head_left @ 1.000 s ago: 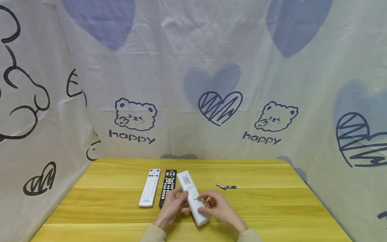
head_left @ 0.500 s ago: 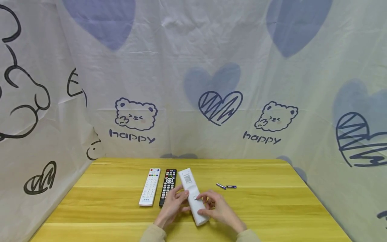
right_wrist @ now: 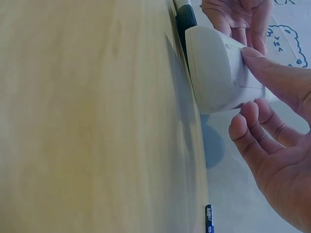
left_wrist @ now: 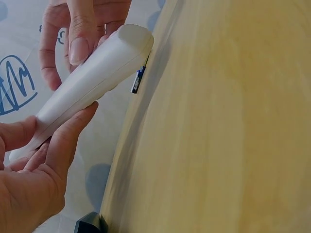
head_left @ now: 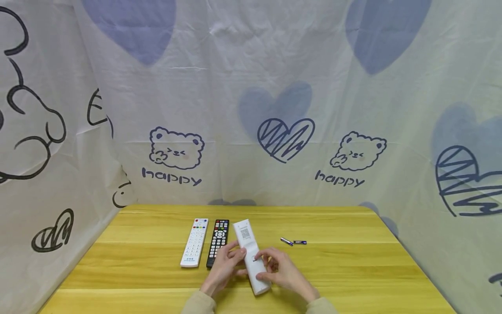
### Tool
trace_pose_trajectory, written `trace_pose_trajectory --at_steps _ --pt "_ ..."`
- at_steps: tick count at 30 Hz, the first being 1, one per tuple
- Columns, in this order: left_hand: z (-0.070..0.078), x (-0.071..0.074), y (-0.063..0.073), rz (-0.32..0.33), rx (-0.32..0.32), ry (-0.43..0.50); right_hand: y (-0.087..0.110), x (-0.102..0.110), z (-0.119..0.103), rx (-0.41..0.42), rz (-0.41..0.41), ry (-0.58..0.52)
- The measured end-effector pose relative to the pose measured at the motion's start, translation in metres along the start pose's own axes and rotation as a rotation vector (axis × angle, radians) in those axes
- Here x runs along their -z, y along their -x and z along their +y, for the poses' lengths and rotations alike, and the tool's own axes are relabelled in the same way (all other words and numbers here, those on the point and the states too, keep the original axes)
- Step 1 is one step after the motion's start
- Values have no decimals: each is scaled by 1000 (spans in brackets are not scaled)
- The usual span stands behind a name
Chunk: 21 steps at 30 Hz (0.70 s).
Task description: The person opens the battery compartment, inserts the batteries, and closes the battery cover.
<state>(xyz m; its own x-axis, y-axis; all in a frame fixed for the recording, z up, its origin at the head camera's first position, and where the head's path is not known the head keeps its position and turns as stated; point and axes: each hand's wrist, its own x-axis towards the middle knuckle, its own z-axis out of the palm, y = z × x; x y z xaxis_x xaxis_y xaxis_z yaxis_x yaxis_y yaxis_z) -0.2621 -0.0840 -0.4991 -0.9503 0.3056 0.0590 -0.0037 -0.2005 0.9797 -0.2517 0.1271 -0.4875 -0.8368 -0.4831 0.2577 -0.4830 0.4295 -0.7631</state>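
Observation:
A white remote control (head_left: 251, 250) is held back side up and slanted over the table, a printed code near its far end. Along its left edge my left hand (head_left: 223, 267) grips it, the thumb on top and fingers beneath, as the left wrist view shows. My right hand (head_left: 285, 271) has its index fingertip at the small latch mark of the battery cover (right_wrist: 250, 80) and its thumb pressed on the back nearer the lower end. The other right fingers curl in beside the edge. The button side faces down, out of sight.
To the left lie a second white remote (head_left: 194, 244) and a black remote (head_left: 219, 235), both buttons up; the left hand overlaps the black one. Two small batteries (head_left: 286, 241) rest right of the hands. A printed cloth (head_left: 231, 183) hangs behind the wooden table (head_left: 353, 261).
The held remote has turned slightly, its far end shifting a little to the right. Both hands keep nearly the same place on it, and the cover stays on.

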Motion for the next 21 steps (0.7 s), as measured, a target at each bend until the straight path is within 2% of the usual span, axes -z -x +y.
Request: trace_pose_trajectory --at_steps 21 --pt "1 0 1 -5 21 6 -2 -9 -11 -76 37 16"
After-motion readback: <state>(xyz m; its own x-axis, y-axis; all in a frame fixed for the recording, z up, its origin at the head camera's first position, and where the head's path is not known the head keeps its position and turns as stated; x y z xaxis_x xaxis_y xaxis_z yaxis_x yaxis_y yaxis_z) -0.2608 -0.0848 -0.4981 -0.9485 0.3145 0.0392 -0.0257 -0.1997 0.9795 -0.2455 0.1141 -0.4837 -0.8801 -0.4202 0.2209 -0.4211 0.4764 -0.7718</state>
